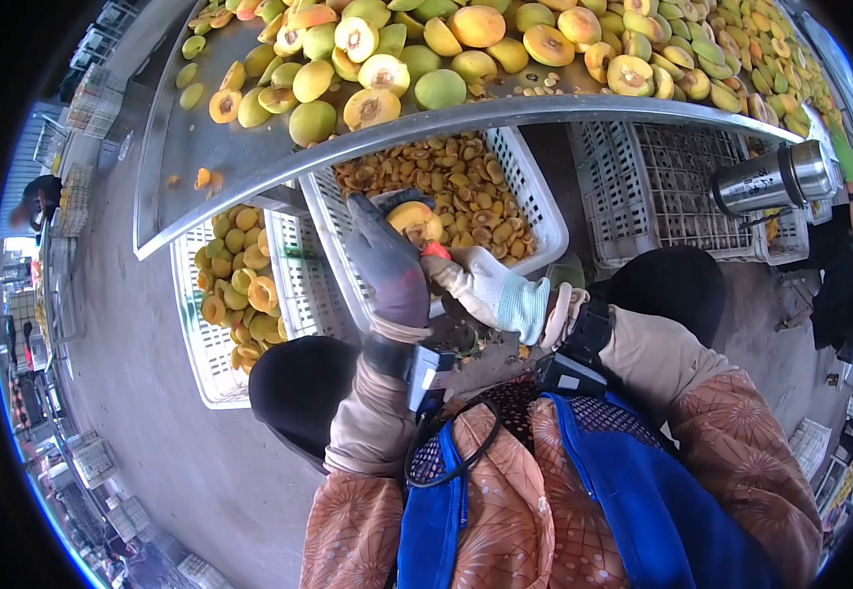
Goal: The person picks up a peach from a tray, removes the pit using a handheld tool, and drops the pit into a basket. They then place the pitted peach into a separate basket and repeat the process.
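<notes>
My left hand, in a grey glove, is closed around a yellow peach half with its cut face showing. Close against that fruit is my right hand, in a white glove, its fingers pinched on a small red thing whose kind I cannot tell. Both hands are over a white plastic crate filled with brownish-orange cut pieces. Just beyond the crate, a metal table bears many whole and halved yellow-green peaches.
To the left, another white crate holds peach halves. Grey-white crates stand under the table at right, with a steel thermos on top. A person is at the far right; another person is far left.
</notes>
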Demonstrator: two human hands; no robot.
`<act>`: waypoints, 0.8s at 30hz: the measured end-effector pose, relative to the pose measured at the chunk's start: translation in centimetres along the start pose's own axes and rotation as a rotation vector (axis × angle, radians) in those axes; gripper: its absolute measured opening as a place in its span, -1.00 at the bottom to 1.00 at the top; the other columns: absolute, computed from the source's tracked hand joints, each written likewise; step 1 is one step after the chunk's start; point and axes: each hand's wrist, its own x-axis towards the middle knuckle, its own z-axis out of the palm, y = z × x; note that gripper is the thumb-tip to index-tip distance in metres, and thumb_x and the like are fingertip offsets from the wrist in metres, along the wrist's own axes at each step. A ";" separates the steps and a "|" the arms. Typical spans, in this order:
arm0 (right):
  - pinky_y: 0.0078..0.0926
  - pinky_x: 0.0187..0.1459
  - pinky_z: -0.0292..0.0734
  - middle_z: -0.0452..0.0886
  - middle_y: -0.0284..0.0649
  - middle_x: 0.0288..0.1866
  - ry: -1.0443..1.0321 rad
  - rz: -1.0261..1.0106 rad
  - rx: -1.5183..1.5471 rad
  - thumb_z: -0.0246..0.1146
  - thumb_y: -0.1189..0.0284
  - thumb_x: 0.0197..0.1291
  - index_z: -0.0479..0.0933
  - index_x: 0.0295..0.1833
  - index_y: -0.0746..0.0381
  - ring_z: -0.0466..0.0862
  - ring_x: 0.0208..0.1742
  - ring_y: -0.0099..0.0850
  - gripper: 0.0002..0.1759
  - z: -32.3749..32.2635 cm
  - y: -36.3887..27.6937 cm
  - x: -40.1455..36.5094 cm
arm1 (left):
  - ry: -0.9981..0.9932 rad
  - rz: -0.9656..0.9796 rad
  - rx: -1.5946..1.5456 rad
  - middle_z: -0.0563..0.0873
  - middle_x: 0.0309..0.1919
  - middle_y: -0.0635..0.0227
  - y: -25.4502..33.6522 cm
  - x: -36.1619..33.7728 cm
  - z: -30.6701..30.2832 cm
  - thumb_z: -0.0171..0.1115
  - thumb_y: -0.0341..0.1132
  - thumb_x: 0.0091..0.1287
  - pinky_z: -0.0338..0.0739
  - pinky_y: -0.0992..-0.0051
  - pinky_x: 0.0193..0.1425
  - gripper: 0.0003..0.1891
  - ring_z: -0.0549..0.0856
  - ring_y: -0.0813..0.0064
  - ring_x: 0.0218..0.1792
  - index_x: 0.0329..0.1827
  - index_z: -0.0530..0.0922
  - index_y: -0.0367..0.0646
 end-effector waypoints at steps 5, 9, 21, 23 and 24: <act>-0.61 -0.73 0.09 0.31 -0.41 -0.67 -0.279 0.526 0.330 -0.03 -0.23 0.31 0.49 -0.31 0.23 0.24 -0.74 -0.63 -0.32 -1.6 -2.4 -0.4 | -0.163 0.199 0.237 0.71 -0.46 0.25 0.4 -0.5 -0.5 -0.26 0.01 0.57 0.57 0.51 -0.29 -0.40 0.67 0.46 -0.45 -0.24 0.60 -0.38; -0.64 -0.79 -0.11 0.16 -0.47 -0.75 -0.585 0.716 0.786 -0.11 -0.25 0.32 0.40 -0.34 0.08 0.03 -0.80 -0.67 -0.40 -3.1 -1.7 0.1 | -0.272 -0.187 -0.236 0.71 -0.45 0.20 0.4 -0.1 0.0 -0.25 0.18 0.50 0.62 0.44 -0.27 -0.32 0.69 0.37 -0.42 -0.27 0.59 -0.33; -0.57 -0.63 0.29 0.48 -0.39 -0.57 0.131 0.561 0.312 0.10 -0.26 0.21 0.52 -0.22 0.20 0.38 -0.67 -0.60 -0.34 -2.8 0.1 0.0 | -0.071 -0.218 -1.443 0.48 0.27 0.03 3.1 6.0 -15.7 0.00 0.25 0.28 0.49 0.40 -0.17 -0.18 0.56 0.20 0.19 0.38 0.25 -0.28; -0.57 -0.64 0.31 0.56 -0.35 -0.53 0.134 0.421 0.262 0.10 -0.23 0.23 0.55 -0.24 0.22 0.44 -0.66 -0.59 -0.36 -2.7 -0.7 1.0 | 0.008 -0.115 -0.938 0.53 0.21 0.02 5.5 7.6 -12.6 -0.05 0.25 0.33 0.48 0.45 -0.22 -0.24 0.61 0.24 0.05 0.35 0.33 -0.24; -0.58 -0.65 0.31 0.58 -0.34 -0.53 0.131 0.473 0.249 0.11 -0.20 0.25 0.55 -0.23 0.23 0.46 -0.66 -0.60 -0.37 -3.1 -1.1 1.0 | 0.121 -0.052 -0.531 0.57 0.15 -0.01 6.4 8.1 -10.1 -0.10 0.29 0.36 0.48 0.48 -0.28 -0.25 0.65 0.27 -0.10 0.33 0.38 -0.20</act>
